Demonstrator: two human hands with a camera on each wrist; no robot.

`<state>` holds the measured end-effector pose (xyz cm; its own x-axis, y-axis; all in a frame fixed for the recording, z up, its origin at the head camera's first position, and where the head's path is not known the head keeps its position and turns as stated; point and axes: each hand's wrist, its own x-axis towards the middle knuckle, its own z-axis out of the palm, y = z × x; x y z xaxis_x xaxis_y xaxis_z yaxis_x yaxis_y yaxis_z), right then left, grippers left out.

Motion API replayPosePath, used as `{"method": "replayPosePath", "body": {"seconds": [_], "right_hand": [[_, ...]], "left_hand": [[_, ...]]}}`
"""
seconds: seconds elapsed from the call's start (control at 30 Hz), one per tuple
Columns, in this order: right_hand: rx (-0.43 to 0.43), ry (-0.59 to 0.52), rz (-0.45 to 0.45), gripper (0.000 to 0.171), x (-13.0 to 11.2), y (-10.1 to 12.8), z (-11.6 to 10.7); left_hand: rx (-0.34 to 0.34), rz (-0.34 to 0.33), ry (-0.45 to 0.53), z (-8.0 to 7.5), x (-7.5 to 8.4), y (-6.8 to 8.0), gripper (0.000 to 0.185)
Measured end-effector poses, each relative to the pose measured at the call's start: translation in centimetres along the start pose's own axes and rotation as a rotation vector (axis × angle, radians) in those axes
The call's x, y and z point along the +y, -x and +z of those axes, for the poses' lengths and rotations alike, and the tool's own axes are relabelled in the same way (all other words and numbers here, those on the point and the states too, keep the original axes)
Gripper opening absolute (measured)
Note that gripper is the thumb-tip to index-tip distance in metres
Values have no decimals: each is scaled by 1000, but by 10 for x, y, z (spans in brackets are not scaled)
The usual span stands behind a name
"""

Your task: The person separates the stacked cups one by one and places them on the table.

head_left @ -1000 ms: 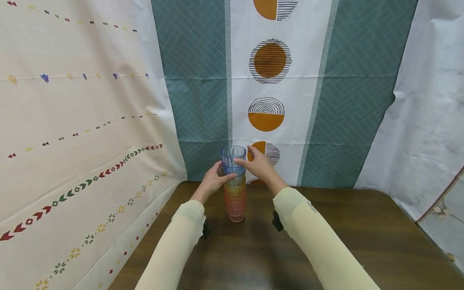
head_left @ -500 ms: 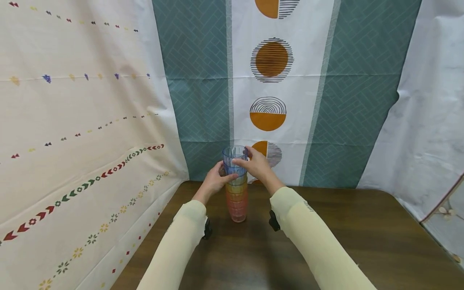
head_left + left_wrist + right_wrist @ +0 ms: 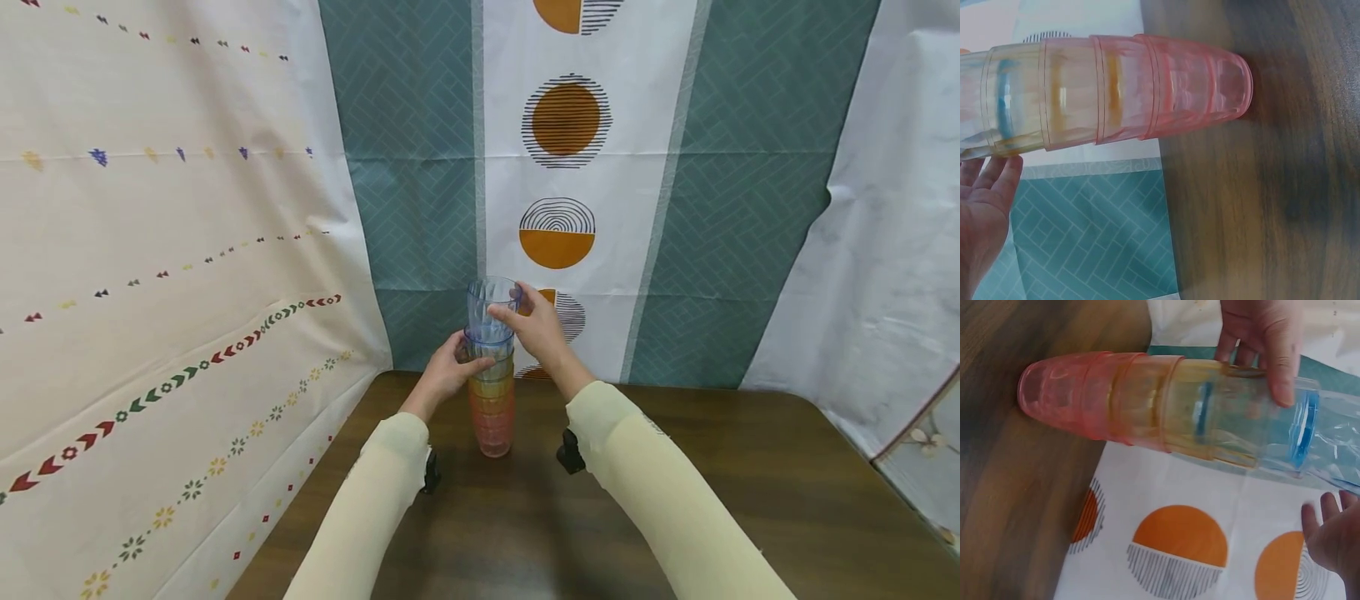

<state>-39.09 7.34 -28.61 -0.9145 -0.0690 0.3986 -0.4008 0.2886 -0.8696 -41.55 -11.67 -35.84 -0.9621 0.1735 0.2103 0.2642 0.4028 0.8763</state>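
Observation:
A tall stack of nested see-through cups (image 3: 492,412) stands upright on the table, pink at the bottom, then yellowish, then clear and blue toward the top. My left hand (image 3: 442,373) holds the stack near its upper end, thumb in front and fingers behind. With thumb and fingers at its side, my right hand (image 3: 540,332) grips the topmost blue cup (image 3: 480,312), which is raised partway out of the cup below. In the right wrist view the left thumb presses on the clear part, and a blue rim (image 3: 1307,431) shows where the top cup emerges.
The brown wooden table (image 3: 712,483) extends to the right and toward me. Behind it hangs a green and white curtain (image 3: 405,225) with orange circles. A cream patterned cloth (image 3: 187,250) runs along the left, and a whitish cloth (image 3: 885,250) hangs at the right.
My right hand has closed on the top blue cup and moved up with it, so more of that cup stands above the stack. My left hand stays on the stack.

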Motion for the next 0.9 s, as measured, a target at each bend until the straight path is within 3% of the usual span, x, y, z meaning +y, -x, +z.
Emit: {"method": "replayPosePath", "body": {"seconds": [0.2,0.5,0.9], "right_hand": [[17,-86,-43,82,-15,1,-12],[60,-74,-42,84,-35,5,-43],[137,-26,-26,85,-24,14,-96]], "left_hand": [[-2,-25,8,2,3,1,88],[9,-57,-16,0,2,2,92],[-15,-34,-24,-2,2,3,93]]}}
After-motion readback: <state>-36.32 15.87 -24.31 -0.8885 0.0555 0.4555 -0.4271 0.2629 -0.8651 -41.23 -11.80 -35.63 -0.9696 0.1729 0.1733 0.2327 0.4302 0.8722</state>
